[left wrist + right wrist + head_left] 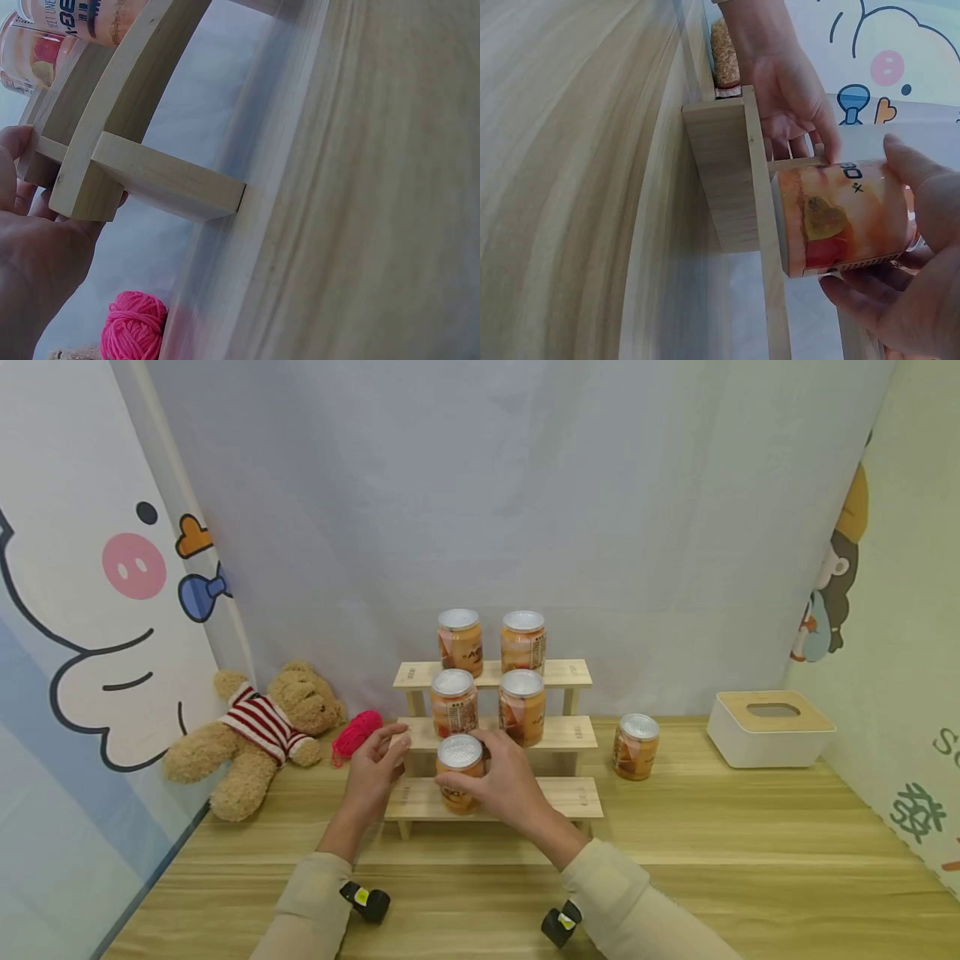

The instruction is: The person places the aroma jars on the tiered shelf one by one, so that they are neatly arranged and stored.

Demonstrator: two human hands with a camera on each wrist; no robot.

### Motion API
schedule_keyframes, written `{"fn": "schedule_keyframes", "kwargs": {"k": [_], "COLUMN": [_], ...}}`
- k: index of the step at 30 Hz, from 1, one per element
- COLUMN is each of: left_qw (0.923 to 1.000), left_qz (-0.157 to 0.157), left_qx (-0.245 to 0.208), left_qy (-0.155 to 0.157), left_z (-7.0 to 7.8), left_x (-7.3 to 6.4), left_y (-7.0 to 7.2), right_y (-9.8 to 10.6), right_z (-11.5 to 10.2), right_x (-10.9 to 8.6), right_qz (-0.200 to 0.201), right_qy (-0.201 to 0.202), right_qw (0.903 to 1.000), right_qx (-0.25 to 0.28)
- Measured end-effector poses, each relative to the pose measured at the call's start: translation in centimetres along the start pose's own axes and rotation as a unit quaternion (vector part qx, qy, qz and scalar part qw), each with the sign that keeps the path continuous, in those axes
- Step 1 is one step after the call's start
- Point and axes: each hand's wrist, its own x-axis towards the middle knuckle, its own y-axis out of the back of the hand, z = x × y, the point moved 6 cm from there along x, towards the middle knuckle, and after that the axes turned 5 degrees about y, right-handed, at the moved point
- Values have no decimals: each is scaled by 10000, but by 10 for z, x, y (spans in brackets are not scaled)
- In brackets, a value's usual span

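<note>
My right hand (510, 777) grips a fruit can (847, 217) with a silver lid and orange label, thumb on one side and fingers on the other. Its base is right at the lowest step of a three-step wooden stand (555, 797). At the stand's left end, my left hand (372, 772) has its fingers loosely bent, the tips close against the end of the middle step. Two similar cans, a left one (454, 706) and a right one (522, 710), stand on the middle step. The top step bears another left can (461, 647) and right can (523, 647).
One more can (636, 750) stands on the table (712, 843) right of the stand. Farther right is a white tissue box (772, 739) with a wooden lid. Pink yarn (356, 737) and a teddy bear (262, 727) lie to the left. A grey curtain (525, 510) hangs behind.
</note>
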Motion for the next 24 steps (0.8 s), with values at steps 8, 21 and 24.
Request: {"fn": "schedule_keyframes", "kwargs": {"k": [8, 21, 24], "left_qw": [10000, 10000, 10000], "left_qz": [20, -7, -11], "left_qx": [-66, -34, -58], "left_qy": [-19, 70, 75], "left_z": [0, -3, -3], "left_x": [-1, -1, 0], "left_y": [0, -2, 0], "right_y": [26, 129, 148], "right_z": [-11, -7, 16], "right_x": [-21, -51, -52], "right_qz": [240, 1480, 1725], "right_qy": [-337, 229, -80], "right_qw": [9982, 9883, 9850], "right_qx": [423, 282, -15]}}
